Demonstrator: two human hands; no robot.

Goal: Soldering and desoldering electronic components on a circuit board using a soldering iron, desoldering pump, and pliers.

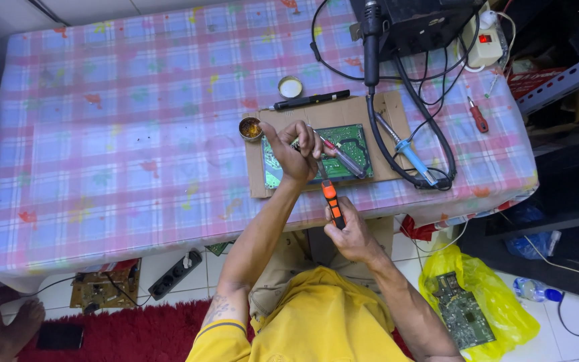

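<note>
Nearest, the right hand (351, 234) grips an orange-and-black screwdriver (333, 203), its tip pointing up toward the green board (343, 144). Just beyond, the left hand (294, 153) rests on the board, fingers curled around a thin red-tipped tool (338, 155). The board lies on a cardboard sheet (370, 107) on the checked table (129, 134). Beside the cardboard sits a small flux tin (250, 128); a blue soldering iron (407, 151) lies to the right, a black pen (311, 100) further back.

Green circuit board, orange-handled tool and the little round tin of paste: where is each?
green circuit board (350, 137): head view, bare upper right area.
orange-handled tool (332, 201): head view, orange grip above the right hand.
round tin (250, 128): head view, its amber contents.
</note>
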